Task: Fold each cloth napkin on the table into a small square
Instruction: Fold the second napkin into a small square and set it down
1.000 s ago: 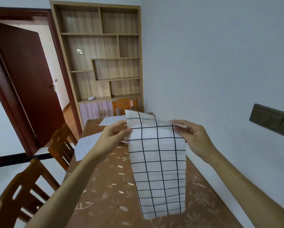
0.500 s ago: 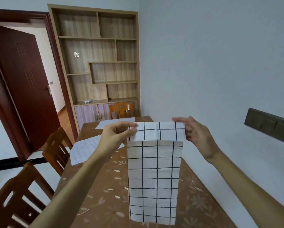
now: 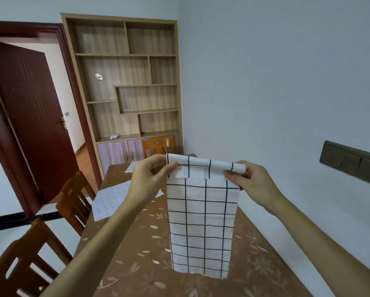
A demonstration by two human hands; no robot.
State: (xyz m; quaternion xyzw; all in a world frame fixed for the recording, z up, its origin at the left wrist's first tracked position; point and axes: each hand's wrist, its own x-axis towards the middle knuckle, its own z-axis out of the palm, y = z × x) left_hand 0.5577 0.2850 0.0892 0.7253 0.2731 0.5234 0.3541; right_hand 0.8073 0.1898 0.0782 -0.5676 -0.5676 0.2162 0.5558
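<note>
A person's left hand (image 3: 149, 179) and right hand (image 3: 252, 183) each pinch a top corner of a white black-gridded cloth napkin (image 3: 201, 221), held hanging above the brown leaf-patterned table (image 3: 137, 254).

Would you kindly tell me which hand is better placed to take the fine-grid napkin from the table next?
Left, most likely: the left hand pinches the corner of the hanging napkin nearer the fine-grid napkin, while the right hand pinches the far corner, with that cloth between.
</note>
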